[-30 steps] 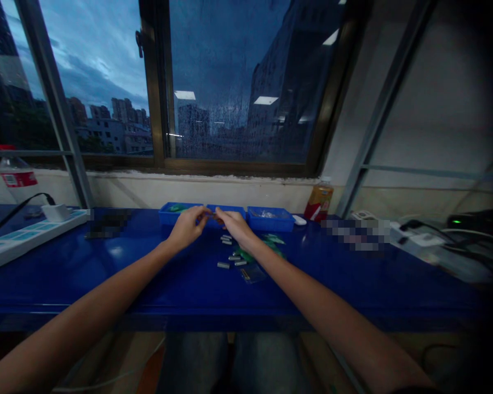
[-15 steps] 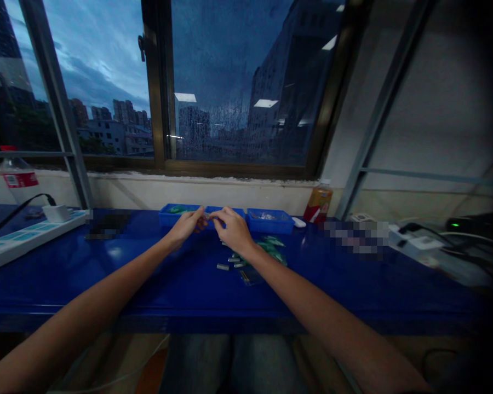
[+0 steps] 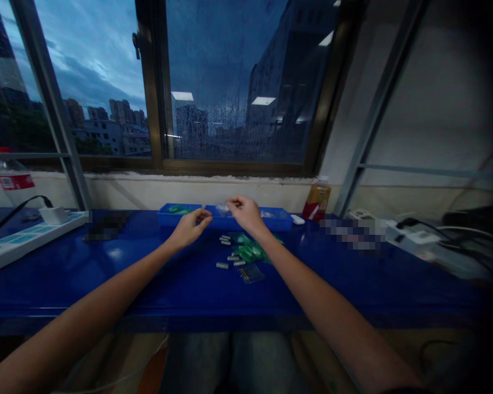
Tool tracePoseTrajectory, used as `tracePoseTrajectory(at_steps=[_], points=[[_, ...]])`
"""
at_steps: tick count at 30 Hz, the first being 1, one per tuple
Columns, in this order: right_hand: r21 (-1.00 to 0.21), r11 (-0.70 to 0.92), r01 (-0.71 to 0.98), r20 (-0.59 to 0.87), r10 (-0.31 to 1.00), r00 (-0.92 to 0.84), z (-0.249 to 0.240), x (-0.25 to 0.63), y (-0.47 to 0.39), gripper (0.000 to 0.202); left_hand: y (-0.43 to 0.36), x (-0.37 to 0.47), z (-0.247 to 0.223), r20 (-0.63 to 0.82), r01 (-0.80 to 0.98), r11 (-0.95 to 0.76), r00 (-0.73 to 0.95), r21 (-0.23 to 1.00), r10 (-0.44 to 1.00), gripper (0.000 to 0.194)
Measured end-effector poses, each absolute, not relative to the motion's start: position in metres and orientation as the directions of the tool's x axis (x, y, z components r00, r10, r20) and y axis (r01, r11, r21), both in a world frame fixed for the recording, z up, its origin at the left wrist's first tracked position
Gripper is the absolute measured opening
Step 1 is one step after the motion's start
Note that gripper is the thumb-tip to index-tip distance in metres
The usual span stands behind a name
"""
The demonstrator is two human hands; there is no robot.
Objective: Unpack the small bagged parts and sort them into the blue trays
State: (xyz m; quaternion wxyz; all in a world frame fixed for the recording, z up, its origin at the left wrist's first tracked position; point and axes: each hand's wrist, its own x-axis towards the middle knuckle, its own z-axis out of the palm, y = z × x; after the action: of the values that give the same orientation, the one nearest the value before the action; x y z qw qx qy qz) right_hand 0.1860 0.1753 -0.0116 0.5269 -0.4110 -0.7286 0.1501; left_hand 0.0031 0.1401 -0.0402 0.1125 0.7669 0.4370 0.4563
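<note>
My left hand [image 3: 191,227] hovers in front of the left blue bin [image 3: 168,220], its thumb and curled fingers apart with nothing visible between them. Above the middle blue bin [image 3: 222,223], my right hand [image 3: 246,214] is closed in a pinch. Something small and thin shows at its fingertips, too small to name. Clear plastic lies in the middle bin, and green packets [image 3: 178,209] fill the left one. Below the right hand is a pile of green packets [image 3: 250,250], partly hidden by the forearm. Several short silvery cylinders [image 3: 222,265] and a small clear bag [image 3: 251,273] lie beside it.
The right blue bin [image 3: 277,221] stands behind my right wrist, with a white object [image 3: 298,220] beside it. A drink bottle [image 3: 317,200] is at the wall. At the left are a power strip [image 3: 33,238] and a red-capped bottle [image 3: 14,180]; cables and adapters [image 3: 419,235] lie right.
My hands have come apart. The right one moved right and up over the middle bin, and the left one shifted slightly right. More of the green pile and cylinders shows.
</note>
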Motion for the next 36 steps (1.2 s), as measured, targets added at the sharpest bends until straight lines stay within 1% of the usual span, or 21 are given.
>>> tracePoseTrajectory(at_steps=[2,3,4,7,9,11,14,16,18,20,22,25,27,29,31,33,36], points=[[-0.531,0.579,0.618,0.756,0.654,0.036,-0.004,0.211,0.183,0.018,0.139,0.004,-0.043,0.567,0.629,-0.588,0.269,0.509,0.778,0.029],[-0.500,0.513,0.698,0.779,0.619,0.102,-0.002,0.224,0.187,0.021,0.138,0.005,-0.044,0.552,0.652,-0.601,0.319,0.462,0.770,0.028],[-0.489,0.431,0.758,0.777,0.610,0.154,-0.001,0.236,0.190,0.023,0.136,0.007,-0.045,0.539,0.663,-0.625,0.375,0.412,0.754,0.026],[-0.431,0.174,0.885,0.748,0.618,0.242,-0.002,0.258,0.194,0.037,0.129,0.015,-0.045,0.521,0.643,-0.713,0.522,0.280,0.675,0.022],[-0.358,0.100,0.928,0.699,0.688,0.196,-0.004,0.257,0.192,0.036,0.126,0.018,-0.046,0.508,0.622,-0.753,0.587,0.216,0.630,0.022],[-0.287,0.144,0.947,0.604,0.794,0.062,-0.006,0.245,0.189,0.031,0.126,0.018,-0.047,0.480,0.618,-0.765,0.624,0.181,0.617,0.022],[-0.244,0.261,0.934,0.420,0.897,-0.141,-0.010,0.222,0.184,0.031,0.129,0.015,-0.051,0.428,0.638,-0.752,0.641,0.165,0.637,0.023],[-0.206,0.289,0.935,0.255,0.938,-0.234,-0.014,0.210,0.181,0.031,0.131,0.013,-0.053,0.390,0.639,-0.754,0.661,0.154,0.641,0.026],[-0.160,0.298,0.941,0.107,0.953,-0.284,-0.017,0.203,0.177,0.031,0.132,0.012,-0.054,0.343,0.625,-0.768,0.698,0.139,0.629,0.030],[-0.125,0.306,0.944,0.043,0.952,-0.303,-0.019,0.201,0.174,0.033,0.132,0.012,-0.055,0.303,0.613,-0.780,0.725,0.127,0.619,0.032],[-0.115,0.335,0.935,0.040,0.942,-0.333,-0.020,0.200,0.171,0.035,0.132,0.012,-0.054,0.288,0.632,-0.765,0.715,0.124,0.637,0.031],[-0.113,0.401,0.909,-0.002,0.915,-0.404,-0.020,0.198,0.168,0.038,0.132,0.011,-0.054,0.289,0.702,-0.700,0.649,0.131,0.704,0.024],[-0.089,0.430,0.899,-0.045,0.899,-0.435,-0.021,0.196,0.165,0.037,0.133,0.009,-0.054,0.290,0.742,-0.657,0.604,0.133,0.742,0.020],[-0.058,0.449,0.892,-0.055,0.891,-0.452,-0.023,0.193,0.164,0.035,0.134,0.008,-0.055,0.294,0.762,-0.633,0.579,0.138,0.761,0.017],[-0.049,0.481,0.876,-0.003,0.877,-0.481,-0.025,0.190,0.163,0.034,0.136,0.007,-0.055,0.308,0.765,-0.625,0.565,0.152,0.766,0.014],[-0.062,0.539,0.840,0.106,0.841,-0.531,-0.027,0.188,0.163,0.031,0.138,0.007,-0.054,0.337,0.763,-0.625,0.551,0.167,0.763,0.013],[-0.094,0.640,0.763,0.275,0.753,-0.598,-0.029,0.185,0.163,0.028,0.140,0.005,-0.050,0.404,0.764,-0.615,0.509,0.194,0.760,0.013]])
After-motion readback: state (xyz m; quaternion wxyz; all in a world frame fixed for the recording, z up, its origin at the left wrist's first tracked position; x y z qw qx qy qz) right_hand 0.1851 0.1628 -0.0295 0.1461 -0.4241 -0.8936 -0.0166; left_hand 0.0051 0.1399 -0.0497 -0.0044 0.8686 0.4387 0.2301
